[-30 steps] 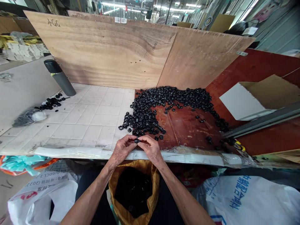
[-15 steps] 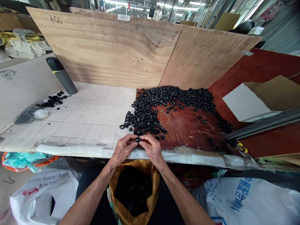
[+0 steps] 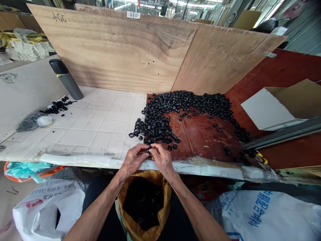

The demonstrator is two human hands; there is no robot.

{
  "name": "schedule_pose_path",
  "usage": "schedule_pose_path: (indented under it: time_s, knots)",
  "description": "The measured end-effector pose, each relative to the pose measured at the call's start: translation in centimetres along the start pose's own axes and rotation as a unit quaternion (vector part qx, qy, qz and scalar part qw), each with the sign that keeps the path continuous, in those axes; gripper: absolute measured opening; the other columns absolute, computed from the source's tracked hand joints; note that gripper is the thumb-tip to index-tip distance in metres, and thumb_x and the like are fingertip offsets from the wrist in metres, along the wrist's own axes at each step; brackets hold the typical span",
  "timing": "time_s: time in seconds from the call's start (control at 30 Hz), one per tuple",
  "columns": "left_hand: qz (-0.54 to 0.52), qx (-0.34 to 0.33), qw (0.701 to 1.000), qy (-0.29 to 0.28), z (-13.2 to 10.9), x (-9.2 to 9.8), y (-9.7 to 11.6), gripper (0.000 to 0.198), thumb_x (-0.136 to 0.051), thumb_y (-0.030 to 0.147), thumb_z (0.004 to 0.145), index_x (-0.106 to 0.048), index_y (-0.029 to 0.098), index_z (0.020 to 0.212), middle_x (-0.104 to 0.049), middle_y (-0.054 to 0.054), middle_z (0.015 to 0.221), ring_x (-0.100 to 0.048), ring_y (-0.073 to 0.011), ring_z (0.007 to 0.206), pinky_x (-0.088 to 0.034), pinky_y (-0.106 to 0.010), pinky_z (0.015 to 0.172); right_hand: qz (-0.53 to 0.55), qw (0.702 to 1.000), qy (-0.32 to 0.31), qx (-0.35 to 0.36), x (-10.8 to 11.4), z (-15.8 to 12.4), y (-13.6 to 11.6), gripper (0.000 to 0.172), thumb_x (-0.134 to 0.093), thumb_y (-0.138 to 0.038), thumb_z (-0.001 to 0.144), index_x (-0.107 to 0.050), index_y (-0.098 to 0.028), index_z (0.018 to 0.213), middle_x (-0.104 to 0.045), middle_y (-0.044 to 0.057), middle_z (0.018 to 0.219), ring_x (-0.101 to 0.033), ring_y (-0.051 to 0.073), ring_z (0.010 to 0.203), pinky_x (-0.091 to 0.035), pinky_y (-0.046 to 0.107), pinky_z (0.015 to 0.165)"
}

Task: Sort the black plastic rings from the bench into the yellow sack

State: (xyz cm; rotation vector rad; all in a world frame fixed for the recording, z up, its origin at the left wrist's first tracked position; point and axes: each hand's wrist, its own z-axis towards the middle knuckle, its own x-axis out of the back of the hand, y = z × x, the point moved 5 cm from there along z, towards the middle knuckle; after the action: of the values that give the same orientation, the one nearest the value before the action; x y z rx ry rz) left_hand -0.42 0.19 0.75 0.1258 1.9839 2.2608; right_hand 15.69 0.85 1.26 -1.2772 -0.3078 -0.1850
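Note:
Over the table's front edge, my left hand (image 3: pixel 135 157) and my right hand (image 3: pixel 162 157) meet, fingertips pinched on a small black plastic part (image 3: pixel 148 150) between them. Fingers cover most of that part, so its exact shape is hidden. Just beyond my hands spreads a large heap of small black plastic parts (image 3: pixel 160 125), some of them ring-shaped. A black ring (image 3: pixel 131 135) lies at the heap's left edge on the white tiled surface. Below my hands, between my legs, an open yellow sack (image 3: pixel 165 201) holds dark pieces.
A grey bottle (image 3: pixel 71 83) stands back left, near a small pile of black parts (image 3: pixel 56 107) and a plastic bag of dark pieces (image 3: pixel 30 122). A plywood board (image 3: pixel 120 53) closes the back. At right are a cardboard box (image 3: pixel 273 108) and a grey metal bar (image 3: pixel 283 132).
My hands have drawn slightly closer together around the small black part, which is now more covered by my fingers. The view has shifted a little; the heap looks unchanged.

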Motion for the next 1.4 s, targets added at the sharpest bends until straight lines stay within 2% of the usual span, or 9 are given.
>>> schedule_pose_path:
  time_s: [0.13,0.3,0.53,0.63,0.87,1.07,1.17,1.27,1.4]
  knots:
    - [-0.025,0.021,0.999,0.000,-0.1,0.1,-0.3,0.030,-0.073,0.033,0.090,-0.070,0.017,0.116,-0.073,-0.008,0.111,-0.072,-0.0198,0.096,-0.059,-0.034,0.093,-0.035,0.998,-0.017,0.041,0.2,-0.1,-0.8,0.024,-0.058,-0.037,0.097,-0.071,-0.021,0.109,-0.074,0.005,0.089,-0.069,0.017,0.073,-0.055,0.025,0.067]
    - [-0.008,0.004,1.000,0.002,-0.1,0.2,-0.2,0.030,-0.072,0.033,0.090,-0.072,0.018,0.116,-0.071,-0.008,0.115,-0.070,-0.0191,0.096,-0.058,-0.033,0.092,-0.099,0.992,0.035,0.077,0.6,0.0,-1.7,0.041,-0.054,-0.039,0.100,-0.060,-0.020,0.064,-0.055,-0.001,0.055,-0.050,0.012,0.053,-0.043,0.024,0.058]
    - [-0.003,0.008,1.000,0.019,-0.1,0.3,-0.2,0.031,-0.072,0.034,0.090,-0.071,0.018,0.116,-0.073,-0.009,0.109,-0.070,-0.0194,0.092,-0.058,-0.033,0.088,-0.077,0.993,0.013,0.091,0.8,-0.3,-2.8,0.035,-0.059,-0.034,0.096,-0.060,-0.021,0.063,-0.056,-0.001,0.059,-0.051,0.014,0.058,-0.046,0.028,0.065]
    - [-0.011,0.004,1.000,0.012,-0.2,0.3,-0.3,0.031,-0.072,0.033,0.090,-0.071,0.018,0.117,-0.073,-0.009,0.111,-0.071,-0.0193,0.093,-0.058,-0.032,0.088,-0.046,0.996,0.007,0.072,0.7,-0.3,-2.4,0.016,-0.066,-0.035,0.091,-0.070,-0.020,0.088,-0.066,0.001,0.075,-0.056,0.014,0.061,-0.046,0.026,0.060]
    - [-0.044,0.030,0.998,-0.015,-0.5,0.0,0.2,0.031,-0.073,0.035,0.088,-0.069,0.017,0.114,-0.075,-0.008,0.107,-0.073,-0.0192,0.090,-0.059,-0.032,0.087,-0.015,0.999,-0.002,0.043,0.5,-0.8,-2.3,0.019,-0.063,-0.035,0.092,-0.071,-0.021,0.101,-0.071,0.005,0.091,-0.066,0.018,0.075,-0.055,0.028,0.068]
    - [0.091,-0.040,0.995,0.003,-4.4,-0.6,1.9,0.024,-0.061,0.025,0.094,-0.067,0.021,0.117,-0.072,-0.008,0.117,-0.070,-0.0209,0.107,-0.056,-0.036,0.096,0.085,0.983,-0.004,-0.160,-0.4,-4.7,-2.2,0.019,-0.064,-0.037,0.087,-0.067,-0.020,0.095,-0.069,0.002,0.072,-0.066,0.017,0.059,-0.054,0.027,0.059]
    - [0.179,-0.068,0.979,-0.063,-5.8,-1.0,3.1,0.026,-0.058,0.018,0.093,-0.068,0.022,0.117,-0.072,-0.006,0.113,-0.070,-0.0196,0.105,-0.055,-0.034,0.096,0.090,0.963,-0.077,-0.243,-0.2,-6.1,-1.6,0.020,-0.063,-0.040,0.087,-0.064,-0.020,0.085,-0.061,-0.002,0.053,-0.058,0.016,0.046,-0.049,0.026,0.052]
    - [0.238,-0.003,0.968,-0.082,-4.4,-1.0,3.2,0.014,-0.067,0.027,0.090,-0.070,0.021,0.103,-0.070,-0.001,0.087,-0.069,-0.0160,0.075,-0.056,-0.028,0.073,-0.064,0.986,-0.030,-0.151,2.5,-4.1,-1.4,0.021,-0.065,-0.041,0.086,-0.065,-0.020,0.081,-0.064,0.001,0.063,-0.060,0.018,0.055,-0.051,0.029,0.056]
    - [0.374,-0.019,0.924,0.080,0.0,-1.0,2.9,0.016,-0.074,0.027,0.085,-0.068,0.019,0.098,-0.069,-0.004,0.096,-0.065,-0.0147,0.067,-0.055,-0.029,0.072,-0.232,0.970,0.066,0.032,4.3,0.2,-0.9,0.027,-0.061,-0.018,0.082,-0.068,-0.019,0.109,-0.068,0.013,0.110,-0.068,0.025,0.092,-0.057,0.035,0.082]
